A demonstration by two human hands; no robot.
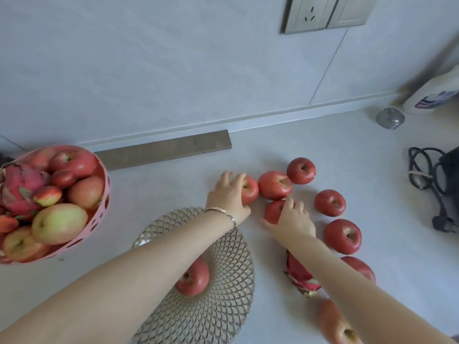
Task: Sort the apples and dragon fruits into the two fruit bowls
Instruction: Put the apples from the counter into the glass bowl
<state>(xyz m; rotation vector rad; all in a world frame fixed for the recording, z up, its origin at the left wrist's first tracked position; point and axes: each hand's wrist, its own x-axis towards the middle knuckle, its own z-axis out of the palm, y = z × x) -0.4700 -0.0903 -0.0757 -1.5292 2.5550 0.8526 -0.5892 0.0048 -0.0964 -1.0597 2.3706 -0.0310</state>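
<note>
Two hands reach across the counter (273, 145): the left hand (228, 194) curls round a red apple (251, 192), the right hand (295, 219) round a neighbouring apple (272, 211). A lone apple (193, 280) sits in the wire bowl (223, 306); a dragon fruit (301, 278) lies under the right forearm. The pink bowl (105, 194) at the left holds mixed fruit.

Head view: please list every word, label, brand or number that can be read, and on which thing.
No text can be read.
White bottle: a coloured label, too blurred to read.
Wall socket: only plug holes, no writing visible.
</note>
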